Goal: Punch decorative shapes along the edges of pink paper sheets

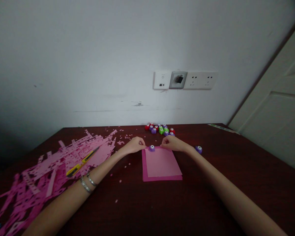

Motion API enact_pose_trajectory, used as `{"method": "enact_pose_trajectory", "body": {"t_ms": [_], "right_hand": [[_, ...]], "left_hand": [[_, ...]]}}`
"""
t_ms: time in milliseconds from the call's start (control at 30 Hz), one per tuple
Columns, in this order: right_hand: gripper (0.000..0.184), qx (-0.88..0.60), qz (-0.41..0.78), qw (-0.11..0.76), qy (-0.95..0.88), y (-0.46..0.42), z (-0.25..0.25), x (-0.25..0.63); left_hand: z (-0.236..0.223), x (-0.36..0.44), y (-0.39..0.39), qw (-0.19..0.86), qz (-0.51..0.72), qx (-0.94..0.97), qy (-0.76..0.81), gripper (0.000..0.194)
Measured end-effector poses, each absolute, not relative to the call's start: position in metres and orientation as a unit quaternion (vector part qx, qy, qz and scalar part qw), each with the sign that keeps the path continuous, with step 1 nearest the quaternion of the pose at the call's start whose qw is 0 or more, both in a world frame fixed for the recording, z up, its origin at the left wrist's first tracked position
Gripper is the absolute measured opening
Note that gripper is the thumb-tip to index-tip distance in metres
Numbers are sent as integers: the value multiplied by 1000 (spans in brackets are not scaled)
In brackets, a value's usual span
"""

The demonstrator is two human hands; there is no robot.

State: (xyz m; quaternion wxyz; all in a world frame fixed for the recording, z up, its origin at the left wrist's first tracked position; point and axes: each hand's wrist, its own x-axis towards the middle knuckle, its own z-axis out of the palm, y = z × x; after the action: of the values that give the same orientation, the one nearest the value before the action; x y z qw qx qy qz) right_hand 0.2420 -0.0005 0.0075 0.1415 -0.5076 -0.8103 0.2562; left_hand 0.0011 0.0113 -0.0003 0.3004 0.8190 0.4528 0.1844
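A smooth pale-pink rectangular paper sheet (163,165) lies flat over a deeper magenta paper sheet (145,172), whose left and near edges show, on the dark red-brown table (130,213). The left hand (136,144) pinches their far left corner, the right hand (172,143) their far edge, flanking a small purple plastic punch (151,148).

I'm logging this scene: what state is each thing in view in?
Pink sheets, stacked, slightly offset
Left hand, closed at sheets' far left corner
Right hand, closed at sheets' far edge
Middle punch, at sheets' far edge
Pink scraps, piled, many holed
Yellow cutter, lying on scraps, blade apparently out
Black plug, plugged in
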Motion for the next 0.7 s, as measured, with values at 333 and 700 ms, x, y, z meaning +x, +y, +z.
{"method": "enact_pose_trajectory", "body": {"t_ms": [333,700], "right_hand": [[50,-508,349,152,-773,-8,25,221],[52,-537,466,58,-701,4,25,207]], "left_hand": [[16,2,14,286,209,816,457,36],[32,18,20,429,123,771,454,50]]}}
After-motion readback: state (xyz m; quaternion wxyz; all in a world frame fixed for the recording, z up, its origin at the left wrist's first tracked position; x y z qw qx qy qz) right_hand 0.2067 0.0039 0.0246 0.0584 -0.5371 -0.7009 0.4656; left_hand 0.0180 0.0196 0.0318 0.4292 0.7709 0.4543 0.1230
